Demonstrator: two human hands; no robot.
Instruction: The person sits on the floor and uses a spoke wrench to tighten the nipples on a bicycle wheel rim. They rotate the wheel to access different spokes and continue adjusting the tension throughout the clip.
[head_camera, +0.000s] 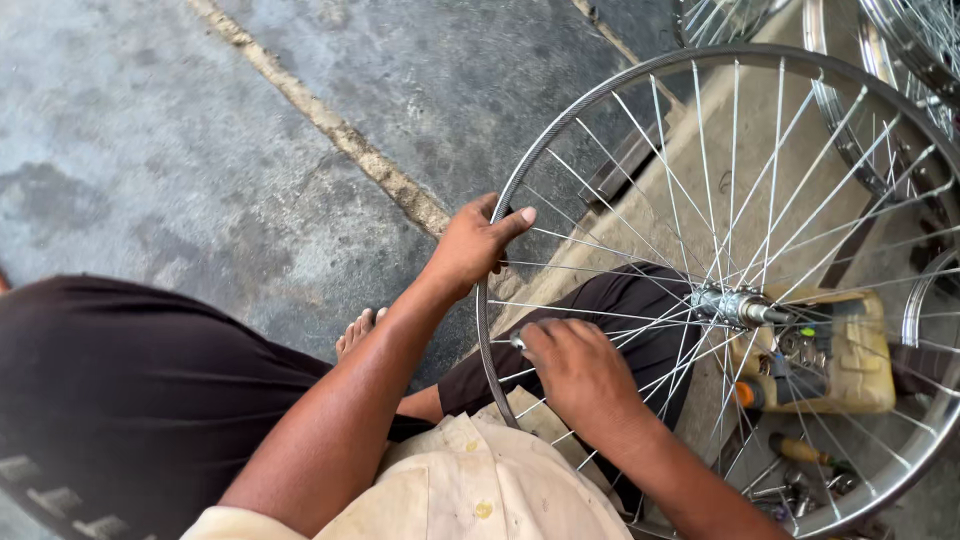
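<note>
Left hand (470, 250) gripping the wheel rim (497, 215), fingers (510, 222) curled over its edge, probably to steady it. Right hand (575, 370) just below, fingers pressed together around a small metal tool (518, 341) at a spoke (600, 316). Beyond, hub (735, 305) and yellow tray (860, 350). Open concrete floor (200, 150) left of the rim.

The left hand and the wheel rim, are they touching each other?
Touching. The head view shows the left hand gripping the wheel rim, its fingers wrapped over the metal edge with no gap between them.
</note>
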